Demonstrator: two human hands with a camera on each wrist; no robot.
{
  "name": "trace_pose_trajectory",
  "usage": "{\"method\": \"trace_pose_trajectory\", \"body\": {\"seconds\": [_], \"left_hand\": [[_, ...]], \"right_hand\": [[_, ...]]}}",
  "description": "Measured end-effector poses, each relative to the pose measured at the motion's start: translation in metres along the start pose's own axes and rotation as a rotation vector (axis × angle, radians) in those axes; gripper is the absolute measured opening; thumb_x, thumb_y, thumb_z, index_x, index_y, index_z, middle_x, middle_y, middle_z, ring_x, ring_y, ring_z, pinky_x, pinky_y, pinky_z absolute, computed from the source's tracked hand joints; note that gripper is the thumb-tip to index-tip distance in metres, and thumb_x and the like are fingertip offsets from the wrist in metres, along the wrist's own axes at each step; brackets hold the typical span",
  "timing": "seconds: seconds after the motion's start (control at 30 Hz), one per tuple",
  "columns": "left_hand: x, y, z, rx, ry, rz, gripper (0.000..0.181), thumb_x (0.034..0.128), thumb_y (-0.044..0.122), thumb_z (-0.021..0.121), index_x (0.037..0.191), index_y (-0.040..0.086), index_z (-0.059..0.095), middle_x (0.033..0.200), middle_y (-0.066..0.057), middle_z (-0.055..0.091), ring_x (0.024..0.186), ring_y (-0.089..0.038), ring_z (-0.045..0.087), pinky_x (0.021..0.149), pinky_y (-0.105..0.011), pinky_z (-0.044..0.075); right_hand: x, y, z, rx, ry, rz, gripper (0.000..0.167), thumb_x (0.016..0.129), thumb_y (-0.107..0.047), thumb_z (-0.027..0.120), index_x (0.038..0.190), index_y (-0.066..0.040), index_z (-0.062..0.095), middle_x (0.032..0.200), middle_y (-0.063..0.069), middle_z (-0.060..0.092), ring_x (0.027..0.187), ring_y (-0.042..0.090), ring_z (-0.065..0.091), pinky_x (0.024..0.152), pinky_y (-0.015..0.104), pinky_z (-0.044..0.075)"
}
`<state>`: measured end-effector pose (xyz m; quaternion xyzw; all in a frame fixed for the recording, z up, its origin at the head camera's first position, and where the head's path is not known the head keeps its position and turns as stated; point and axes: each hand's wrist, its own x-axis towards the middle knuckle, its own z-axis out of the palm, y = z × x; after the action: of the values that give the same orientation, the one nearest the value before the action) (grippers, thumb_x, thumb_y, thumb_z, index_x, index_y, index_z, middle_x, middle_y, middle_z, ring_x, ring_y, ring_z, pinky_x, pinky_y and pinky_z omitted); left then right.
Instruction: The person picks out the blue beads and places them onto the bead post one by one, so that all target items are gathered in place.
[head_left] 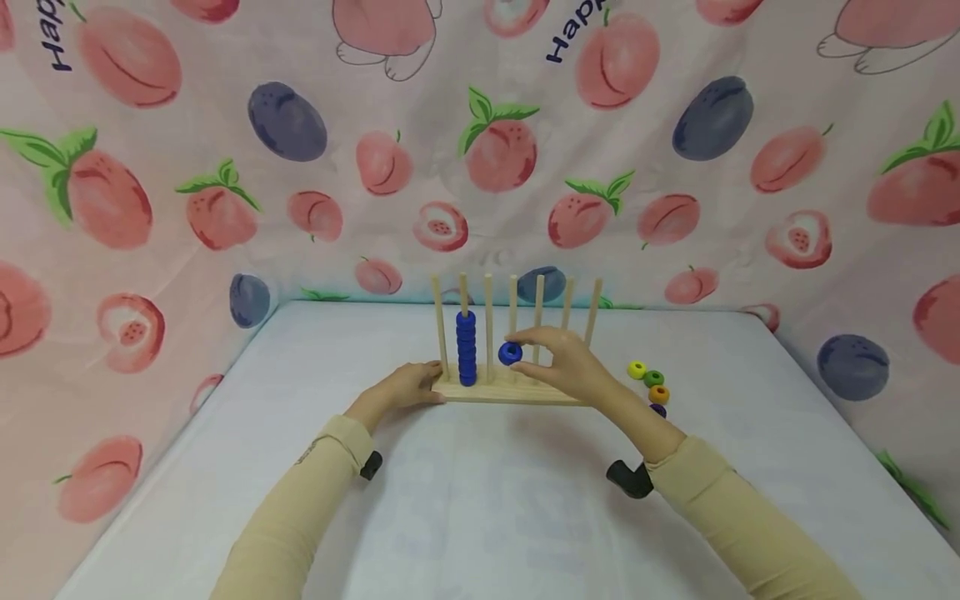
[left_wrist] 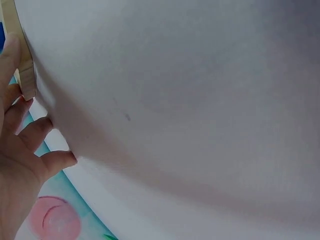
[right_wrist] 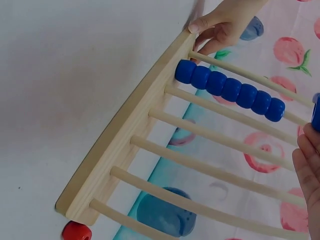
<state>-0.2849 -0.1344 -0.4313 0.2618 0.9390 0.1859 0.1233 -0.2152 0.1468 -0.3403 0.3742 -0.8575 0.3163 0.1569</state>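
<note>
A wooden peg rack (head_left: 487, 392) with several upright pegs stands on the white table. My left hand (head_left: 405, 386) grips the left end of its base; in the left wrist view the thumb lies along the front, with fingers at the end and behind. Between thumb and fingertips my right hand (head_left: 573, 362) pinches a blue bead (head_left: 505, 357), held up in front of the middle pegs, its hole facing the head camera. A stack of blue beads (head_left: 467, 350) fills much of the second peg from the left. The other visible pegs carry no beads.
To the right of the rack lie loose beads: yellow (head_left: 634, 367), green (head_left: 652, 377), orange (head_left: 656, 392) and a dark blue one (head_left: 657, 410) partly behind the right forearm. A red bead (right_wrist: 77, 231) shows by the base in the right wrist view. A fruit-print cloth hangs behind.
</note>
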Motion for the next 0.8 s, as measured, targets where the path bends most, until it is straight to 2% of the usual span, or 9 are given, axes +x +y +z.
{"method": "trace_pose_trajectory", "body": {"seconds": [0.2,0.47,0.67,0.8], "left_hand": [[0.001,0.001,0.001,0.021,-0.011,-0.010,0.066,0.0891,0.031,0.064,0.139,-0.005,0.040,0.147,-0.022,0.036,0.133,-0.042,0.038,0.112,-0.051,0.030],[0.000,0.000,0.000,0.053,-0.015,0.016,0.067,0.0895,0.032,0.063,0.139,-0.005,0.039,0.147,-0.021,0.035,0.130,-0.044,0.040,0.110,-0.051,0.033],[-0.002,0.000,-0.001,0.046,-0.029,-0.012,0.069,0.0900,0.033,0.062,0.142,-0.002,0.035,0.149,-0.019,0.032,0.132,-0.044,0.037,0.112,-0.051,0.030],[-0.002,0.000,0.000,0.021,-0.039,-0.003,0.068,0.0910,0.033,0.061,0.143,-0.002,0.034,0.150,-0.018,0.029,0.134,-0.047,0.032,0.113,-0.053,0.027]], "right_hand": [[0.005,-0.002,0.008,0.005,0.023,-0.031,0.036,0.080,-0.010,0.074,0.113,0.000,0.066,0.111,0.014,0.069,0.103,0.028,0.065,0.090,0.041,0.054],[0.013,-0.009,0.017,0.022,0.007,-0.003,0.036,0.082,-0.012,0.073,0.115,-0.001,0.065,0.113,0.013,0.068,0.106,0.028,0.064,0.091,0.040,0.053],[0.019,-0.012,0.022,0.038,0.007,-0.015,0.038,0.083,-0.012,0.072,0.118,0.000,0.063,0.116,0.014,0.067,0.108,0.028,0.063,0.092,0.040,0.053],[0.023,-0.013,0.024,0.041,0.028,-0.003,0.038,0.082,-0.011,0.072,0.118,-0.001,0.063,0.116,0.014,0.067,0.107,0.028,0.063,0.093,0.040,0.053]]}}
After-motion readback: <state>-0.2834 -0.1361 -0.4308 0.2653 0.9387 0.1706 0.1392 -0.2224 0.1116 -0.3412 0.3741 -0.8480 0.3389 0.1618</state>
